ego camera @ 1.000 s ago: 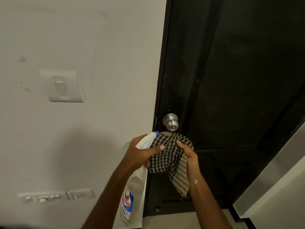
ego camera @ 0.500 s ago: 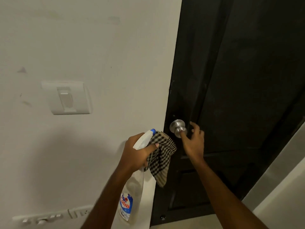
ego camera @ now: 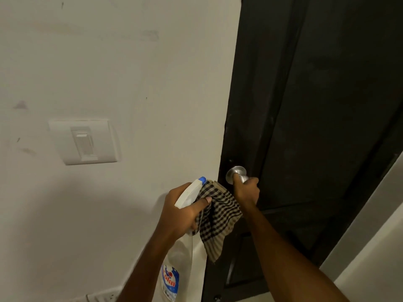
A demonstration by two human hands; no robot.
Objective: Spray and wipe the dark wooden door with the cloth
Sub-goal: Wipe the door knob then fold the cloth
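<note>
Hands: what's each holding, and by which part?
Left hand grips the spray bottle at its neck, thumb pinning the top of the checked cloth against it. Right hand grips the door knob around its ball.

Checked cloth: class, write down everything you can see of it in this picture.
The checked cloth is woven fabric in dark and beige checks, with a striped border at its lower end. It is bunched and hangs limp; the left hand pinches its top against the spray bottle with the thumb. It hangs before the door edge, below the door knob that the right hand grips.
</note>
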